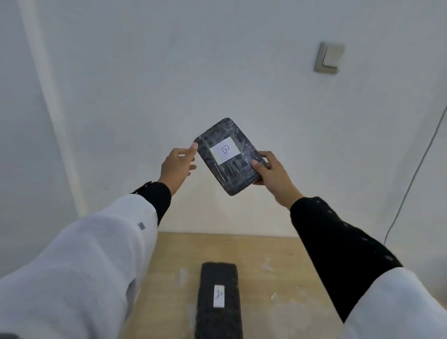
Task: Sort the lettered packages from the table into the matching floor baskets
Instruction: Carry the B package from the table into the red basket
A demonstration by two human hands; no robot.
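Up in front of the wall: we hold the B package (229,157) in the air, well above the wooden table (277,272), label facing us
Right hand (271,173): closed on the package's lower right edge, thumb on top
Left hand (178,165): fingertips only touching the upper left corner, fingers loosely curled, not a full grip
Risk: the shiny wrap looks slick to us; with one real grip at one edge, it could twist and drop
Baskets: none in view, so we cannot tell where B goes; a misdrop is possible
Still on the table: the A package (219,296), just below us, between our sleeves
Nearby: wall switch (329,57), cable (420,163) at right, neither in our way
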